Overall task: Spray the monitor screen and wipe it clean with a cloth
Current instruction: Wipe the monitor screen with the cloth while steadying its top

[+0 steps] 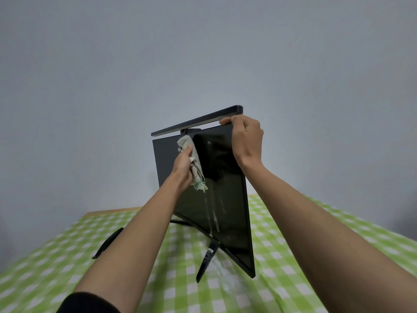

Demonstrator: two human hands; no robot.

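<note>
A: From the head camera, what can you count?

B: One monitor (pixel 216 195), dark and switched off, standing on a table covered by one green-and-white checked cloth (pixel 56 256). One black light bar (pixel 198 119) sits along its top edge. Two stand legs show: one (pixel 206 260) below the screen toward the viewer, another (pixel 179 222) partly hidden behind the left forearm.

A: And the hands?

B: Two, both bare. The left hand (pixel 183 164) is closed around one crumpled rag (pixel 195 163), pale with a frayed greenish end, and presses it against the upper left part of the screen. The right hand (pixel 244 141) is closed on the monitor's top right corner, fingers curled over the edge just under the light bar.

A: Any spray on the glass?

B: Yes, several pale wet streaks (pixel 214 218) run down the lower middle of the screen to its bottom edge.

A: Anything else on the table?

B: One dark, slim, curved object (pixel 107 243) lying left of the monitor, well apart from it; I cannot tell what it is. One dark sleeve (pixel 88 303) shows at the left arm.
</note>
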